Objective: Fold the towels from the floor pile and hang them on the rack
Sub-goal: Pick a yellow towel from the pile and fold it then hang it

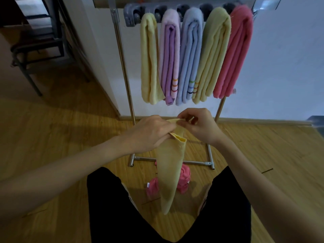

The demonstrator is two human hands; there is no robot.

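Observation:
A yellow towel point(169, 172) hangs folded lengthwise in front of me, its lower end near my legs. My left hand point(149, 134) grips its upper edge from the left. My right hand point(198, 125) pinches the top corner from the right. Behind the hanging towel a pink towel point(184, 179) lies crumpled on the floor. The metal rack point(122, 67) stands against the wall and carries several folded towels: a yellow towel point(149, 58), a lilac towel point(169, 57), a blue towel point(190, 55), another yellow towel point(213, 55) and a pink towel point(235, 53).
The rack's base bar point(192, 162) crosses the wooden floor just ahead of my legs in black trousers point(108, 207). A dark metal chair point(40, 44) stands at the far left beside a white wall corner point(98, 71). A grey object point(317, 125) sits at the right edge.

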